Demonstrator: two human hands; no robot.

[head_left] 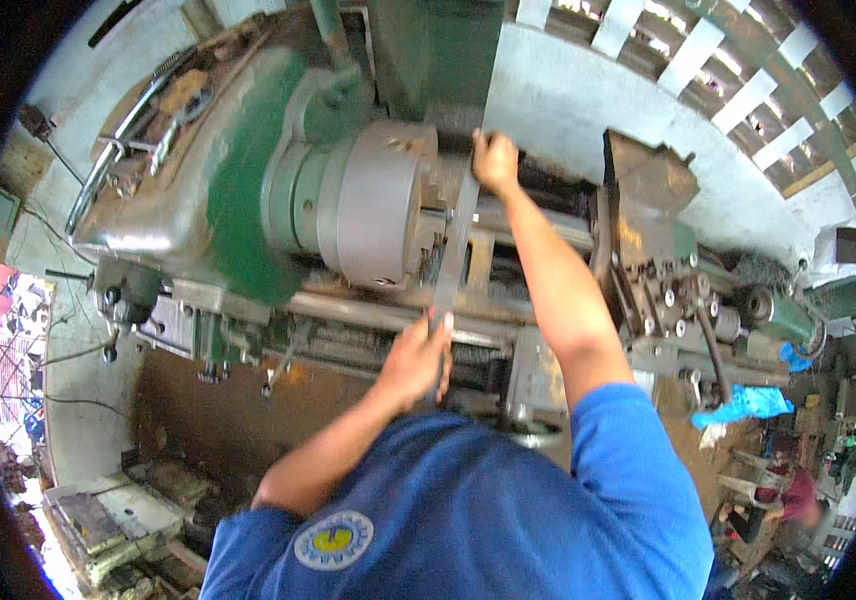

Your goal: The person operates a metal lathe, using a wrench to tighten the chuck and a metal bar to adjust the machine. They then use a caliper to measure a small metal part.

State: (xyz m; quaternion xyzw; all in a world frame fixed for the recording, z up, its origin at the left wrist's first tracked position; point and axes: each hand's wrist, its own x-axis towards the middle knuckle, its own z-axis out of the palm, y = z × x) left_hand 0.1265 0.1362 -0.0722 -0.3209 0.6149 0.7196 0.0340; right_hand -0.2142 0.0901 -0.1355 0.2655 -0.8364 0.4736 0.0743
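A long flat metal file (455, 255) runs away from me, across the front of the lathe chuck (373, 205). My left hand (413, 362) is closed round its near end, where a dark handle partly shows. At the far end, my right hand (496, 163) grips the tip with the fingers curled over it. A thin shiny rod (436, 214) sticks out from the chuck jaws and meets the file near its middle. Whether the two touch, I cannot tell for sure.
The green headstock (238, 190) fills the left, with control levers (113, 310) on its front. To the right stand the carriage and tool post (663, 300), with a long handle. A blue plastic bag (743, 405) lies at the right. Farther right, a person (793, 510) sits low.
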